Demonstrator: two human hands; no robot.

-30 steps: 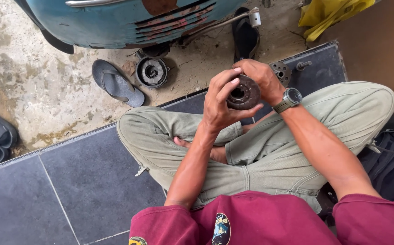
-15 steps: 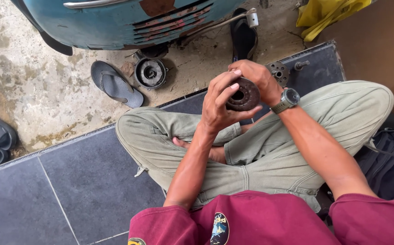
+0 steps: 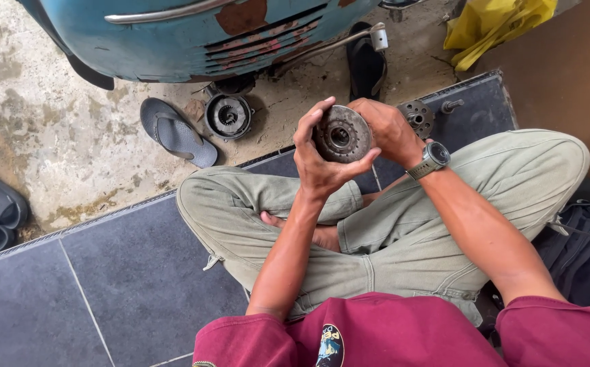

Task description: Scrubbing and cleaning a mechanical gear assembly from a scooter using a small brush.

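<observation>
Hands holding round metal part.
Left hand [image 3: 316, 158] and right hand [image 3: 388, 129] are gripping toothed disc [image 3: 342, 135] tightly between them.

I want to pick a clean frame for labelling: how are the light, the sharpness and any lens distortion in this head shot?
Head view: soft, even daylight, no glare; only faint shadows under the blue vehicle body. The round toothed metal part and both hands, left hand, right hand, are sharp, without motion blur. Tile lines bend slightly toward the edges, showing mild wide-angle distortion.
</observation>
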